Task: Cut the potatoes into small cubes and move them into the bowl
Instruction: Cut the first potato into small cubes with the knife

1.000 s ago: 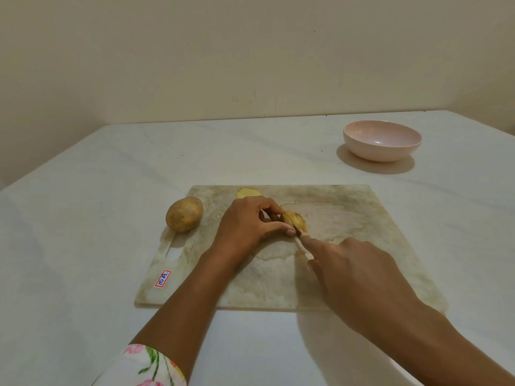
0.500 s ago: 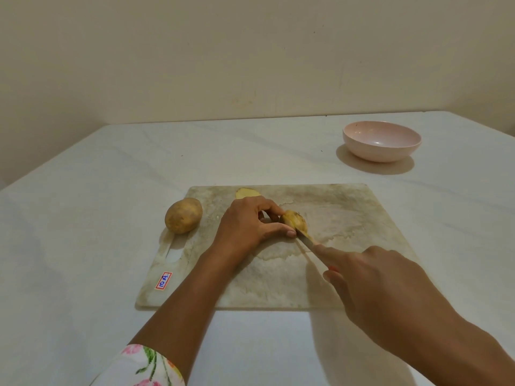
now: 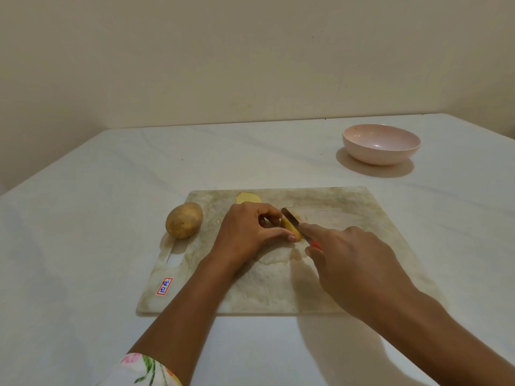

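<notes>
A worn cutting board (image 3: 348,246) lies on the white table. My left hand (image 3: 248,232) pinches a potato piece (image 3: 291,228) between thumb and fingers near the board's middle. My right hand (image 3: 354,263) grips a red-handled knife (image 3: 292,218), index finger along its back, and the blade lies across the piece. A potato half (image 3: 248,196) lies cut face up at the board's far edge. A whole potato (image 3: 184,220) sits at the board's left edge. The pink bowl (image 3: 381,144), with nothing in it, stands at the far right.
The board has a handle slot (image 3: 174,256) and a red-bordered label (image 3: 164,286) at its near left corner. The table (image 3: 83,246) meets a beige wall at the back. A floral sleeve (image 3: 145,370) covers my left upper forearm.
My right hand has pushed the knife forward from its drawn-back position, so the blade now reaches over the far side of the piece. My left hand stays on the piece.
</notes>
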